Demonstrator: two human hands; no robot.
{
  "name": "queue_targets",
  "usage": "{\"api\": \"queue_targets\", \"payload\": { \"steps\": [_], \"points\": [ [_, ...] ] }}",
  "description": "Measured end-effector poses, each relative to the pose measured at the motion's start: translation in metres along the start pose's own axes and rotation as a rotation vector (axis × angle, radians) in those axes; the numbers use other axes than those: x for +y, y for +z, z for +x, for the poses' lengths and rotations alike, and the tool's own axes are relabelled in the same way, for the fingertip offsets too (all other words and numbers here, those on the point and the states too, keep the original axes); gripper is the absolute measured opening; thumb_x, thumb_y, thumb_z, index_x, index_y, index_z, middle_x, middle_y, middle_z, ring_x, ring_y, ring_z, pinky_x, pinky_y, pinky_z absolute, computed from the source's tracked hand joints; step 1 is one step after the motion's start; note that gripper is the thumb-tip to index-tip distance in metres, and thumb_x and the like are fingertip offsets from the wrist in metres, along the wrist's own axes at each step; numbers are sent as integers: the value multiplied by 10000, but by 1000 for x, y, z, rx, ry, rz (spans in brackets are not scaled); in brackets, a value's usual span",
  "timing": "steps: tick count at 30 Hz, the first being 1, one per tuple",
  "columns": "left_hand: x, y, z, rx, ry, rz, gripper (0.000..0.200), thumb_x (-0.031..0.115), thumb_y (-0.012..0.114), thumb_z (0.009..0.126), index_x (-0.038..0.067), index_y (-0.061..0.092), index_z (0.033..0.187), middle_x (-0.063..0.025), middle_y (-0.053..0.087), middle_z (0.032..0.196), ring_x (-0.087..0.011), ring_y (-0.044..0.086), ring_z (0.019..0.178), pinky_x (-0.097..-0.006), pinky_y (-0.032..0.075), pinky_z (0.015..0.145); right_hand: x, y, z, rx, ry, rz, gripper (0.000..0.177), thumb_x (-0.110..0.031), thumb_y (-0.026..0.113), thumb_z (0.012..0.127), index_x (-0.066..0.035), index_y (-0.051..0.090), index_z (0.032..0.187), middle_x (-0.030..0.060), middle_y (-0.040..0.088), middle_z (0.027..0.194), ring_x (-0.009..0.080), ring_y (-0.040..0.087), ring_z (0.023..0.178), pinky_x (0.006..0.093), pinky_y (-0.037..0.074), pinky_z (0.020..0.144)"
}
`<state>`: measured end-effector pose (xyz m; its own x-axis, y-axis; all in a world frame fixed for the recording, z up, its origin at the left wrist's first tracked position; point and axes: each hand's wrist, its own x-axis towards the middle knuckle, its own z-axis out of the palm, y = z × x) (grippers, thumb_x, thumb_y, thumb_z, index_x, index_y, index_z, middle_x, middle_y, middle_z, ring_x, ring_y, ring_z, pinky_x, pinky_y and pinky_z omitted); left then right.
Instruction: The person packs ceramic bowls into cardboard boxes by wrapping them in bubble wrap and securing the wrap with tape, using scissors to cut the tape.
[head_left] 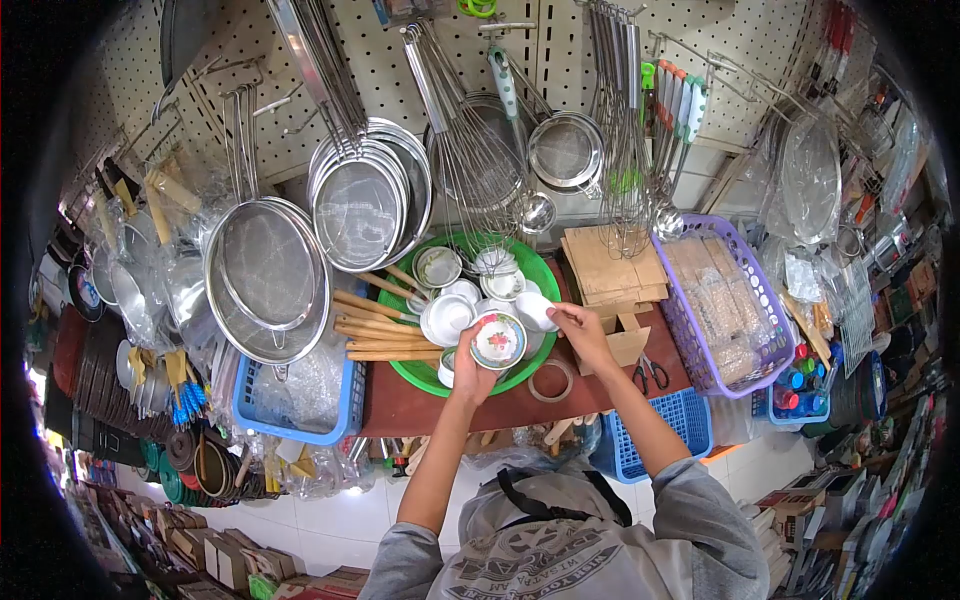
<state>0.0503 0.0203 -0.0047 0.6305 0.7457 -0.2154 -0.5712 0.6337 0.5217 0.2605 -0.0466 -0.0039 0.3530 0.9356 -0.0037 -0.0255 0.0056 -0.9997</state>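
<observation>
My left hand grips a small bowl with a floral centre and a patterned rim, tilted so its inside faces up. My right hand pinches a plain white small bowl just to the right of it. Both are held over a round green basket. Several small white bowls lie in the basket, some nested or overlapping. Wooden-handled utensils stick out over the basket's left rim.
Sieves and whisks hang above the red-brown surface. Flattened cardboard, a tape roll and scissors are at the right. A purple basket and a blue basket flank the surface.
</observation>
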Motion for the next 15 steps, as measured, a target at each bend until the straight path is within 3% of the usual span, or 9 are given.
{"api": "queue_targets", "payload": {
  "steps": [3, 6, 7, 11, 15],
  "points": [
    [0, -1, 0, -10, -16, 8, 451, 371, 491, 996, 46, 554, 1303, -131, 631, 1277, -284, 609, 1194, -483, 480, 1047, -22, 10, -18, 74, -42, 49, 196, -129, 702, 922, -20, 755, 1076, 47, 737, 973, 115, 652, 896, 292, 513, 793],
    [1, 2, -1, -2, -8, 32, 456, 385, 484, 1000, 54, 555, 1307, -127, 630, 1284, -282, 604, 1201, -474, 471, 1051, -37, 14, -29, -17, -509, -328, 206, -85, 721, 885, -22, 758, 1078, 115, 746, 1023, 196, 687, 945, 318, 524, 866],
    [-1, 0, 1, 10, 6, 38, 458, 391, 483, 1001, 59, 556, 1308, -123, 632, 1283, -280, 605, 1200, -468, 473, 1046, -46, 18, -32, -73, -630, -415, 227, -78, 730, 855, -48, 765, 1078, 125, 744, 1076, 263, 679, 1023, 352, 536, 891],
    [-3, -3, 3, 90, 6, 59, 493, 444, 447, 1010, 75, 560, 1316, -98, 644, 1269, -260, 620, 1168, -430, 497, 1007, -51, 30, -37, -171, -739, -612, 250, -68, 774, 798, -138, 792, 1038, 16, 746, 1073, 214, 642, 1125, 373, 547, 924],
    [-3, -7, 3, 21, 1, 112, 563, 521, 402, 1009, 84, 566, 1324, -75, 651, 1251, -226, 632, 1126, -397, 514, 961, -44, 36, -39, -189, -857, -851, 282, -141, 787, 796, -227, 787, 1064, -30, 724, 1101, 185, 607, 1185, 372, 493, 1002]
  ]
}}
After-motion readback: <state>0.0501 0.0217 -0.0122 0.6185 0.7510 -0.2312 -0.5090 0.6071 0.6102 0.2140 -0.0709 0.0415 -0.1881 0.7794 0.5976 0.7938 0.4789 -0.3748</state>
